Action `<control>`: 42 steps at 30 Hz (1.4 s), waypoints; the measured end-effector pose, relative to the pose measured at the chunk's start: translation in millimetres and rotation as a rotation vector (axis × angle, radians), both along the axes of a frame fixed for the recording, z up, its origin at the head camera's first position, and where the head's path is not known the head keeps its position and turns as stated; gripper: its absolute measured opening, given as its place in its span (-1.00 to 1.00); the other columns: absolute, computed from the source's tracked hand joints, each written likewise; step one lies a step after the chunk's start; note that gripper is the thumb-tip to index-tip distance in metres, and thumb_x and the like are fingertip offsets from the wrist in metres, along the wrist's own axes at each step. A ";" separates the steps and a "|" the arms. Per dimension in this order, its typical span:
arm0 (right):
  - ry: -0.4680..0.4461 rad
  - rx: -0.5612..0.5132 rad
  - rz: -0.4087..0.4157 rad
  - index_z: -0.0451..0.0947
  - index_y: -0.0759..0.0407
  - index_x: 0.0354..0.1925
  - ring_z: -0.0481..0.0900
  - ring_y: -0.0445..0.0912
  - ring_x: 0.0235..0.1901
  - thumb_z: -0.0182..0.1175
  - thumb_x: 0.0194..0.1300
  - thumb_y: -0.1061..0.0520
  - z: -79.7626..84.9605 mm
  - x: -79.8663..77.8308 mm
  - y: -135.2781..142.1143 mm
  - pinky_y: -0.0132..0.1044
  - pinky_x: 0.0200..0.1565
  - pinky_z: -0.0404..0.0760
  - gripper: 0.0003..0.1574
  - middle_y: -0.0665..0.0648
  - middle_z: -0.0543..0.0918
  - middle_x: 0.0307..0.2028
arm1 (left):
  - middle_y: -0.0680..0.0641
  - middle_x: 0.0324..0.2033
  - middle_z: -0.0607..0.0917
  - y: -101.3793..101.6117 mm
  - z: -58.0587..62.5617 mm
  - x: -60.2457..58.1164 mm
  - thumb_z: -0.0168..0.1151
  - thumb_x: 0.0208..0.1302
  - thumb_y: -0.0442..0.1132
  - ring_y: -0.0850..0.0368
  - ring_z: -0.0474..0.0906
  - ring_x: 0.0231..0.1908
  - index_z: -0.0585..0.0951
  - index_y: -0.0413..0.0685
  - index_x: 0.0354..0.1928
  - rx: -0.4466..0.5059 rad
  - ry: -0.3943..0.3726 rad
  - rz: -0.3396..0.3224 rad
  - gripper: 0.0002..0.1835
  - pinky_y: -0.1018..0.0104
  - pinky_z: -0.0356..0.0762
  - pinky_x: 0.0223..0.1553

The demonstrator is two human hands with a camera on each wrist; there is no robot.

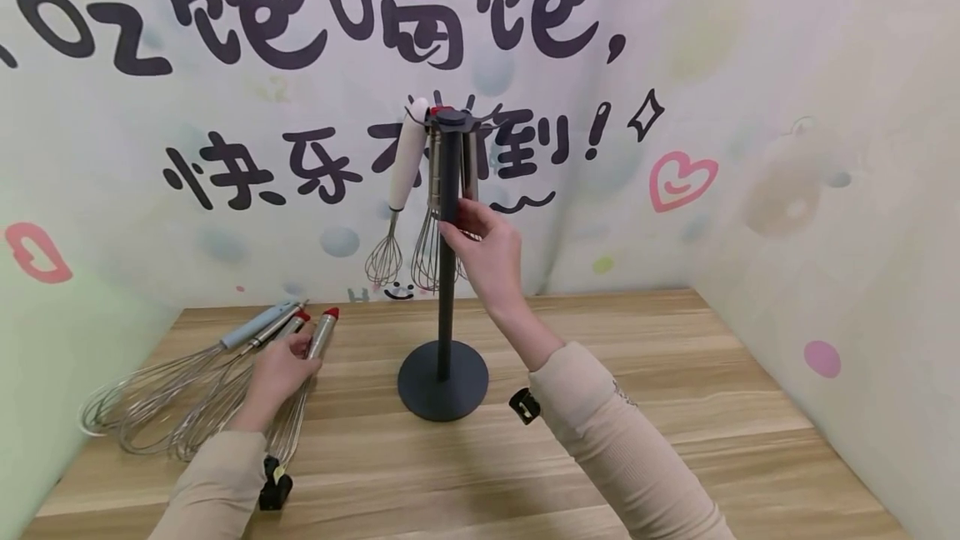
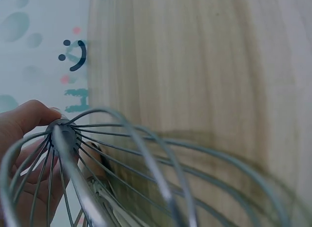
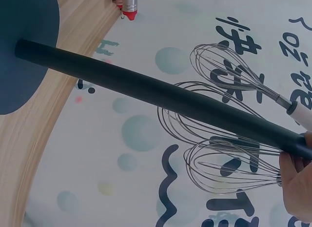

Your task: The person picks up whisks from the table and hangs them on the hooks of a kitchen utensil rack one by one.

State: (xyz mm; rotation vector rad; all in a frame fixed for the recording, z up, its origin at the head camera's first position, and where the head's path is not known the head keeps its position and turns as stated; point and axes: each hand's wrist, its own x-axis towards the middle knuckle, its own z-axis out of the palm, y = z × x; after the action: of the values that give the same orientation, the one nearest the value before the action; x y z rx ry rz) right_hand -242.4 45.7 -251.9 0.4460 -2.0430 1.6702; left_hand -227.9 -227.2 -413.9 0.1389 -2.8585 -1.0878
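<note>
On the table's left side, my left hand (image 1: 283,369) grips the handle of a metal whisk (image 2: 63,134), whose wire loops fan out in the left wrist view. Several other whisks lie beside it, including one with a light blue handle (image 1: 255,325). A dark upright stand (image 1: 446,298) on a round base holds hanging whisks at its top. One has a white handle (image 1: 407,157); a metal one (image 1: 435,169) hangs beside it. My right hand (image 1: 491,252) is up against the pole, its fingers pinching the lower handle of the rightmost hanging whisk (image 3: 229,168). The fingertips are partly hidden.
The wooden table (image 1: 600,423) meets a wall sheet (image 1: 315,140) printed with large dark characters behind. The stand's round base (image 1: 420,386) rests near the table's middle. A black wrist device (image 1: 524,406) shows by the right cuff, another (image 1: 275,490) by the left.
</note>
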 end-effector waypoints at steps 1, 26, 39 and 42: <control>0.001 0.004 -0.001 0.56 0.37 0.04 0.70 0.06 -0.10 0.29 0.17 0.30 -0.2 -0.3 0.2 -0.25 -0.02 0.67 -0.57 0.31 0.69 -0.07 | -0.48 0.01 0.57 0.3 1.2 0.1 0.21 0.13 -0.31 -0.29 0.56 -0.06 0.43 -0.51 0.16 0.009 -0.007 -0.002 -0.44 0.00 0.59 -0.16; -0.046 0.070 0.003 0.57 0.36 0.03 0.69 0.05 -0.11 0.26 0.21 0.28 1.0 -1.4 2.6 -0.24 0.01 0.66 -0.61 0.29 0.69 -0.09 | -0.43 0.08 0.56 5.3 8.5 -1.0 0.24 0.16 -0.26 -0.30 0.55 0.03 0.43 -0.42 0.19 0.044 -0.006 -0.035 -0.43 0.01 0.58 -0.10; -0.073 0.097 0.021 0.58 0.33 0.00 0.69 0.04 -0.12 0.28 0.19 0.26 5.8 -0.9 4.8 -0.23 -0.03 0.67 -0.62 0.28 0.71 -0.13 | -0.44 0.13 0.50 8.4 24.2 -2.6 0.17 0.22 -0.27 -0.27 0.51 0.09 0.36 -0.39 0.26 0.171 0.013 0.012 -0.42 0.19 0.60 -0.11; -0.079 0.096 0.009 0.59 0.32 -0.01 0.69 0.03 -0.13 0.29 0.18 0.26 6.4 -0.4 4.5 -0.24 -0.05 0.67 -0.62 0.27 0.71 -0.15 | -0.42 0.16 0.48 7.8 29.5 -2.6 0.16 0.24 -0.26 -0.24 0.51 0.10 0.35 -0.34 0.29 0.189 0.026 0.016 -0.41 0.36 0.56 -0.19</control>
State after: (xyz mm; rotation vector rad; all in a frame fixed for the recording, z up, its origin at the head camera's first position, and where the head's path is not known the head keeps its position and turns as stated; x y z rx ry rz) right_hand -242.8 50.2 -245.6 0.4289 -2.1886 1.6236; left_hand -230.5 -219.4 -384.3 0.1572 -2.7232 -1.3446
